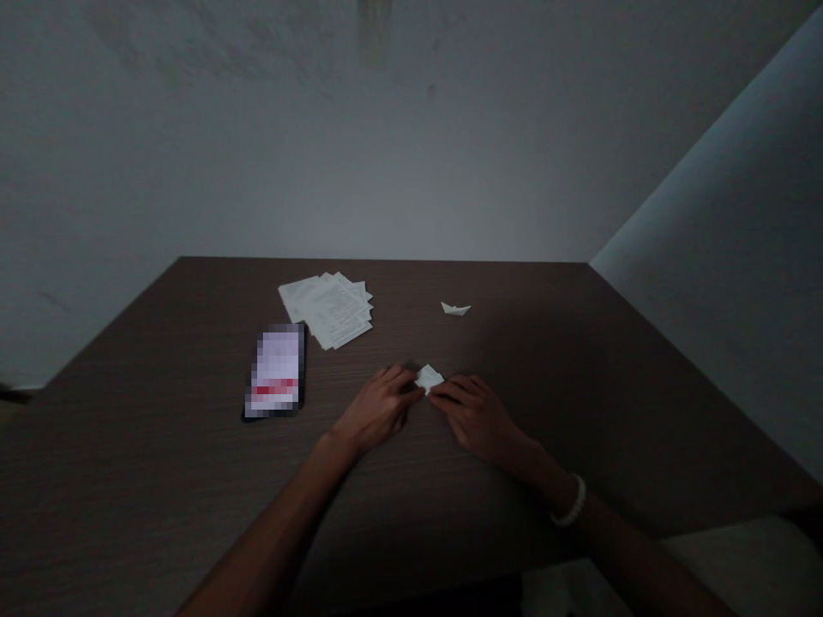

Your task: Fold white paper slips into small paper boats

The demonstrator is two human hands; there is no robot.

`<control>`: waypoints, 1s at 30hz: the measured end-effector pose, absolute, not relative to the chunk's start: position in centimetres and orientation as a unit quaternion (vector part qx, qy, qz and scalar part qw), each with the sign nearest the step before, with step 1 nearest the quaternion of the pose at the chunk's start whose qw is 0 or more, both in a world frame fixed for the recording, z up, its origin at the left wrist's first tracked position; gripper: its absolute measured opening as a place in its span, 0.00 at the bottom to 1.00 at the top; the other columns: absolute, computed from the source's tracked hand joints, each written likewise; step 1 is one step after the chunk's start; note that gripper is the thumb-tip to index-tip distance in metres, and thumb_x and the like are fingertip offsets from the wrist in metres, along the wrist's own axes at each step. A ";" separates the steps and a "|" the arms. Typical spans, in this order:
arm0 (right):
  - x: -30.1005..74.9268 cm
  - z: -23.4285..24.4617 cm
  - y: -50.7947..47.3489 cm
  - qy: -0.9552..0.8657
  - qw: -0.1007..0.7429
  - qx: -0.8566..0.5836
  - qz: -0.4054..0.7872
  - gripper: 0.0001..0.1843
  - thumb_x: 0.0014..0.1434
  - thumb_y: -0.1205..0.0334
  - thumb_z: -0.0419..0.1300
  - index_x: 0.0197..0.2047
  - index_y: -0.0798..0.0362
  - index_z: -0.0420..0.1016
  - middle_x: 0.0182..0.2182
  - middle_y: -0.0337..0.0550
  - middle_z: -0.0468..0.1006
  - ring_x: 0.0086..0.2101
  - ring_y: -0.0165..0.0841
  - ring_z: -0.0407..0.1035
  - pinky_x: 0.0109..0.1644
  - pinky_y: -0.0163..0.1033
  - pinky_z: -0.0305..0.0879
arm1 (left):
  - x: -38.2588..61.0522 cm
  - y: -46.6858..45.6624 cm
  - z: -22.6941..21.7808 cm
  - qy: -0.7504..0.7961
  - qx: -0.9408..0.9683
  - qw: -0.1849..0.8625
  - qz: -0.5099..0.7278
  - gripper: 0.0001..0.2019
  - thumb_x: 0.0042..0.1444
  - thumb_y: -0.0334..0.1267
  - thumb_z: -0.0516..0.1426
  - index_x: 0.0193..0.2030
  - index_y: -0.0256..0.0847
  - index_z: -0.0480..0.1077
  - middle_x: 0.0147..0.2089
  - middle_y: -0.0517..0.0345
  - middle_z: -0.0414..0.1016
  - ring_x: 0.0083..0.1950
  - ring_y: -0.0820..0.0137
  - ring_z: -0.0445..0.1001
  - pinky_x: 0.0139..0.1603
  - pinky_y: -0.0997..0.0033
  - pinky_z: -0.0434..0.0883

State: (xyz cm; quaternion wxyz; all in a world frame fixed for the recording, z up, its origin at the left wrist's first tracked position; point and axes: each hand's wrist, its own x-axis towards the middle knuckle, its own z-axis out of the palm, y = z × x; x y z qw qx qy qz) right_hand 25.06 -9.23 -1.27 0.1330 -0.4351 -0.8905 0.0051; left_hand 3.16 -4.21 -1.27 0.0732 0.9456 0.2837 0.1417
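A small folded piece of white paper (429,377) lies between my hands, low over the brown table. My left hand (381,403) is closed on its left corner, with thumb and fingers at the edge. At the opposite corner, my right hand (472,413) pinches the paper, fingers together. The fingertips hide both side corners of the paper. Beyond my hands, a small folded paper boat (456,309) rests on the tabletop, touched by neither hand.
Several printed paper sheets (327,310) lie fanned out at the back left. In front of them is a phone (276,373) with a blurred, lit screen. The brown table (160,480) meets a wall (411,171) at its far edge, and another wall rises on the right.
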 end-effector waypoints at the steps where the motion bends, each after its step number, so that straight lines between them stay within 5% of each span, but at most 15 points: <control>1: 25.0 -1.3 -9.3 -0.889 0.135 -0.438 0.004 0.22 0.59 0.72 0.56 0.56 0.51 0.70 0.51 0.45 0.75 0.49 0.39 0.64 0.52 0.46 0.58 | 3.2 -4.2 -1.3 0.287 0.945 0.071 0.141 0.18 0.56 0.26 0.54 0.53 0.41 0.72 0.53 0.47 0.68 0.55 0.58 0.64 0.54 0.54 0.65; 25: 25.0 -1.3 -9.2 -0.858 0.161 -0.488 -0.018 0.17 0.62 0.68 0.55 0.54 0.54 0.71 0.52 0.48 0.75 0.50 0.42 0.64 0.53 0.49 0.58 | 3.5 -4.5 -1.4 0.307 0.931 0.100 0.171 0.17 0.58 0.28 0.51 0.53 0.39 0.72 0.46 0.48 0.70 0.48 0.60 0.68 0.50 0.56 0.68; 30: 25.5 -1.1 -8.3 -0.869 0.156 -0.469 -0.022 0.15 0.62 0.68 0.56 0.52 0.52 0.72 0.51 0.45 0.76 0.49 0.41 0.64 0.52 0.48 0.58 | 3.5 -4.5 -1.9 0.280 0.932 0.125 0.193 0.21 0.58 0.25 0.49 0.58 0.34 0.67 0.52 0.44 0.69 0.62 0.58 0.63 0.61 0.56 0.66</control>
